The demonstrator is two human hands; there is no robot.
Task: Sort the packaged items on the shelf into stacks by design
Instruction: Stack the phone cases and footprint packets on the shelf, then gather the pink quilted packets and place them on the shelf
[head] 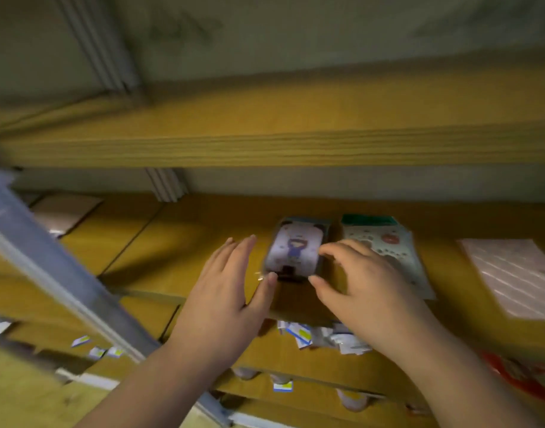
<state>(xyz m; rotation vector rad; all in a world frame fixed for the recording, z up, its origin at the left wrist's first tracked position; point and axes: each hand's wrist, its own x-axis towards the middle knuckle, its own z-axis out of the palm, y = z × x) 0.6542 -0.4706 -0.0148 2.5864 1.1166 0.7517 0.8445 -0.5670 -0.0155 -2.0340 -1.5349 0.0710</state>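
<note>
A stack of packaged items with a purple cartoon figure (296, 247) lies on the yellow wooden shelf (203, 236). Right beside it lies a stack of packages with a green top and paw prints (385, 242). My left hand (231, 285) is at the purple stack's left side, fingers straight, thumb tip touching its near left corner. My right hand (354, 282) is at the stack's right side with fingers loosely bent, fingertips on its right edge and thumb near its front right corner. The frame is blurred.
A pink-white flat pack (518, 273) lies at the right of the shelf and a pale brown pack (65, 211) at the far left. Another shelf board (265, 143) runs above. A grey metal upright (58, 279) slants at left. Small packets (320, 335) lie on the shelf below.
</note>
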